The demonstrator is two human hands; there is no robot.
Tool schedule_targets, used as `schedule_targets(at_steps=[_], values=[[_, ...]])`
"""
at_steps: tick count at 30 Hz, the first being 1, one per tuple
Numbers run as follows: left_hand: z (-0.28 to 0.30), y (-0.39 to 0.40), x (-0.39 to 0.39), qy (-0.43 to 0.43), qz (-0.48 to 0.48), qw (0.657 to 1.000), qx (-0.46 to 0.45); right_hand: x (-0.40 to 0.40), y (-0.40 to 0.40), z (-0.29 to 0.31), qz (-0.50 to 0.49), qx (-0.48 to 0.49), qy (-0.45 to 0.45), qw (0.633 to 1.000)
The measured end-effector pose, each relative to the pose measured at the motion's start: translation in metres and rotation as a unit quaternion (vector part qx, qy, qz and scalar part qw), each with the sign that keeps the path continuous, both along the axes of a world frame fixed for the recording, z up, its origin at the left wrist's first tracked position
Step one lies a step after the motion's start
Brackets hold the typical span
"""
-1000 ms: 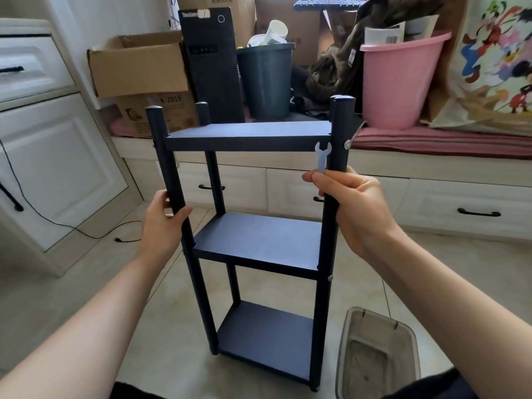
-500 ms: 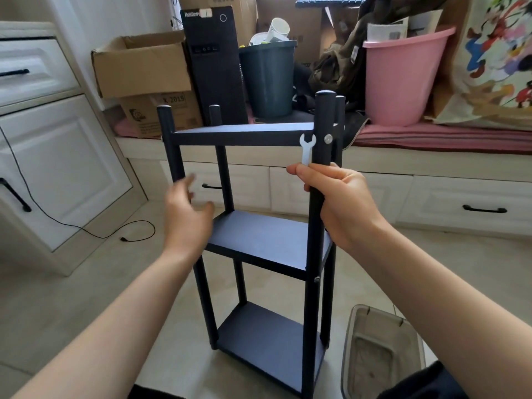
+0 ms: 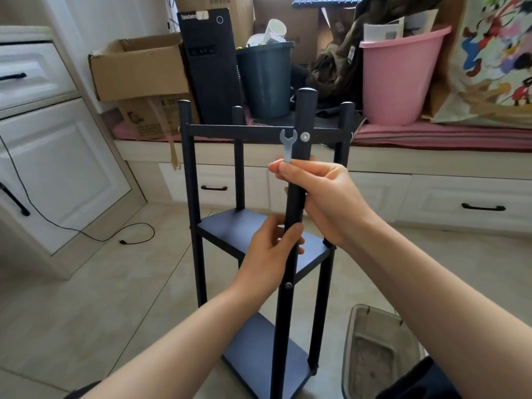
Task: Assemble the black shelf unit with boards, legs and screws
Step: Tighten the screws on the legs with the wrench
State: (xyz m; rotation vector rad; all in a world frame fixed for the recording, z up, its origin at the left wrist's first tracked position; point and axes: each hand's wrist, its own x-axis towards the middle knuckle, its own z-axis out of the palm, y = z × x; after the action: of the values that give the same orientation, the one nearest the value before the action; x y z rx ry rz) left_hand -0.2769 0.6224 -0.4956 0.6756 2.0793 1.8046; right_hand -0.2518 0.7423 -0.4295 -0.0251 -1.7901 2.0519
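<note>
Left hand (image 3: 269, 249) grips the near leg (image 3: 290, 254) of the stiff, seemingly light shelf unit (image 3: 259, 234); right hand (image 3: 319, 194) pinches a small wrench (image 3: 287, 144).

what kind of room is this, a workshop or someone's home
Most likely a room in a home, used partly for storage: a window seat with white drawers along the wall, a pink bucket stuffed with papers, cardboard boxes and a desktop computer tower piled on it.

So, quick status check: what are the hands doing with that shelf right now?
Left hand gripping the near leg. Right hand on the same leg, higher up, pinching a small wrench beside the top screw. Shelf unit upright, three boards fitted. Nothing in the way.
</note>
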Motion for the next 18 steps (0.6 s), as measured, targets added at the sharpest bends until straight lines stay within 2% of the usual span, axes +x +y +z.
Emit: schedule_targets(at_steps=[7, 18], values=[[-0.005, -0.009, 0.001, 0.025, 0.043, 0.998, 0.037, -0.006, -0.001, 0.012, 0.007, 0.041, 0.037, 0.998], [0.008, -0.036, -0.017, 0.049, 0.091, 0.993, 0.061, -0.004, 0.012, 0.008, -0.002, 0.091, -0.024, 0.996]])
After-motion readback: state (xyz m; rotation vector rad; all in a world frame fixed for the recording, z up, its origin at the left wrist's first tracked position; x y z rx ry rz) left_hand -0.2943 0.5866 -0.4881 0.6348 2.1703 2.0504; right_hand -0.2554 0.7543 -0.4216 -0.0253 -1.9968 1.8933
